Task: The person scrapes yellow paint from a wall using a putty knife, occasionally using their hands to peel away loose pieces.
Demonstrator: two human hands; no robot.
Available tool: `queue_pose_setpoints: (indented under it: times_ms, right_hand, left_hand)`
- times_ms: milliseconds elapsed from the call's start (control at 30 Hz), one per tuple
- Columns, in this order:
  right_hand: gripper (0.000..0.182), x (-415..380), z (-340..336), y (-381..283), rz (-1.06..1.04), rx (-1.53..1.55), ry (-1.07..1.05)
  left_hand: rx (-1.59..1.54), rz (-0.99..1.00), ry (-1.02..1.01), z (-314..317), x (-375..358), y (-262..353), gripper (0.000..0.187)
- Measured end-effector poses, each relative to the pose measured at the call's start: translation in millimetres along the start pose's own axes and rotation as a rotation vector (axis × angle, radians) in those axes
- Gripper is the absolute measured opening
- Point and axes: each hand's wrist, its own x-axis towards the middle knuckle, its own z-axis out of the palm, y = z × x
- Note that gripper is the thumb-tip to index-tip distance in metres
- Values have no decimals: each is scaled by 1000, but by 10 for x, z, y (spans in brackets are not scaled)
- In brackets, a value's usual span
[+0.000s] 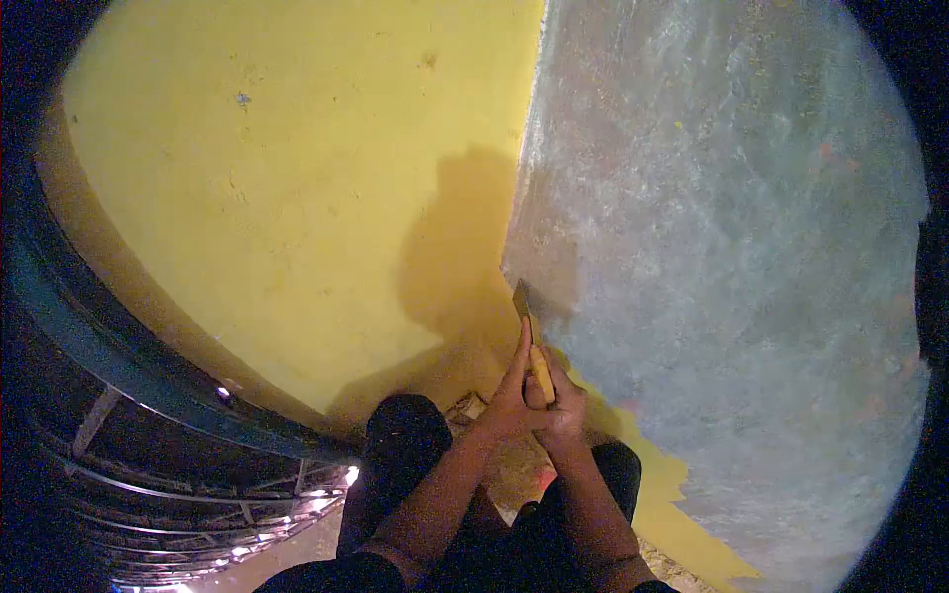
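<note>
A scraper with a yellow handle (541, 374) and a flat dark blade (522, 300) is held in both hands before the wall. My right hand (563, 403) wraps the handle from the right side. From the left, my left hand (512, 403) closes on it too, with a finger stretched up along the base of the blade. The blade points up, its tip right by the border between the yellow paint (297, 198) and the grey, bared surface (722, 247). That border runs upward from the blade as a pale, rough line.
My dark-clad knees (407, 435) are bent on either side of my forearms. On the left a dark curved metal frame (148, 366) with several bars runs down beside the wall. Shadows fall on the yellow paint. Below the grey area lies a ragged yellow strip (682, 514).
</note>
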Motion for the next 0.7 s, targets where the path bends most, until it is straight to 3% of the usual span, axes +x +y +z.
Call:
queue_pose_setpoints:
  times_ms: [67,167,267,333,433,533,600,700]
  right_hand:
    - [55,-25,1,-47,-3,5,-14]
    - [57,34,82,-78,-56,31,-56]
    - [56,2,220,-38,-49,-5,-70]
    - [56,-2,323,71,10,-66,-57]
    - [56,100,424,110,-97,-66,76]
    - [58,287,296,-292,-37,115,-44]
    - [57,333,327,-363,163,118,-203]
    - [57,218,418,-341,-1,192,-64]
  left_hand:
    - [62,60,-6,-47,10,61,152]
    - [28,-62,-54,-134,19,27,153]
    - [152,81,7,-187,75,-117,152]
    - [145,-20,14,-201,74,-89,150]
    - [-40,-66,38,-208,91,-79,147]
    - [-94,-96,78,-262,142,-65,146]
    - [-39,-78,82,-347,131,-87,146]
    - [69,-60,95,-366,112,-91,145]
